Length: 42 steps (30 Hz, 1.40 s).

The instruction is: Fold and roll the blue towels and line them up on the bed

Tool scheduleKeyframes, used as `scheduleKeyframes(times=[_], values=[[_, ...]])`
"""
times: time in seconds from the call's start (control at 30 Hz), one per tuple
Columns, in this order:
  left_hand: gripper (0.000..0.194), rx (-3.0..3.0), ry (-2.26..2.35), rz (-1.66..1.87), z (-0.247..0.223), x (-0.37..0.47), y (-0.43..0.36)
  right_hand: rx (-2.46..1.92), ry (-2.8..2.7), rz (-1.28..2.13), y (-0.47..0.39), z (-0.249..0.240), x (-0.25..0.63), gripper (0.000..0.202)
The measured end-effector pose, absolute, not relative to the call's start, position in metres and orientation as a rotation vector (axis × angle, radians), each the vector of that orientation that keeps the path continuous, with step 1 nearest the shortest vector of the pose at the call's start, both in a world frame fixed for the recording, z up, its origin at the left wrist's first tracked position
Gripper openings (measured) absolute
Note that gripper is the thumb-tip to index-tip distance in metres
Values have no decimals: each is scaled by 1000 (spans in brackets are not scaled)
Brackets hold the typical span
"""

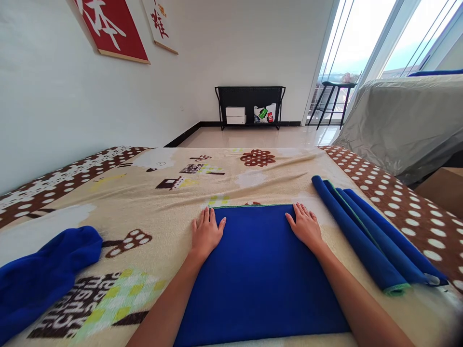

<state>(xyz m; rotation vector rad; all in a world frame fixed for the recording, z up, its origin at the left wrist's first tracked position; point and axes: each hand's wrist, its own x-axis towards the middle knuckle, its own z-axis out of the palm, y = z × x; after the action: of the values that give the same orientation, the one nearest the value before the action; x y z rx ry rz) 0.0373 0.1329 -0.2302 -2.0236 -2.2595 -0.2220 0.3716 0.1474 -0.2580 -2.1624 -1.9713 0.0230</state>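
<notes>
A blue cloth [258, 274] with a green-stitched far edge lies flat in front of me on the patterned blanket [173, 260]. My left hand [207, 231] rests palm down at its far left corner, fingers stretched out. At the far right corner my right hand [306, 224] lies palm down too, its fingers spread. Neither hand grips anything. To the right lie rolled blue cloths [365, 236], side by side, with green edging showing. A crumpled blue cloth [54, 270] is at the left, partly cut off by the frame.
Beyond the blanket's far edge, a black rack [249, 94] holding a white box [235, 115] stands against the wall. A dark stool [334, 86] is by the window. At the right are a sheet-covered piece of furniture [408, 115] and a cardboard box [443, 188].
</notes>
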Motion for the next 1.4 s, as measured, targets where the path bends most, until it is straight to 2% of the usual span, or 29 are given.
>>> scheduleKeyframes(times=[1.4], values=[[71,-2039,-2297,-175,-228,38,134,-2166,-1980,34,146,-255,372,66]])
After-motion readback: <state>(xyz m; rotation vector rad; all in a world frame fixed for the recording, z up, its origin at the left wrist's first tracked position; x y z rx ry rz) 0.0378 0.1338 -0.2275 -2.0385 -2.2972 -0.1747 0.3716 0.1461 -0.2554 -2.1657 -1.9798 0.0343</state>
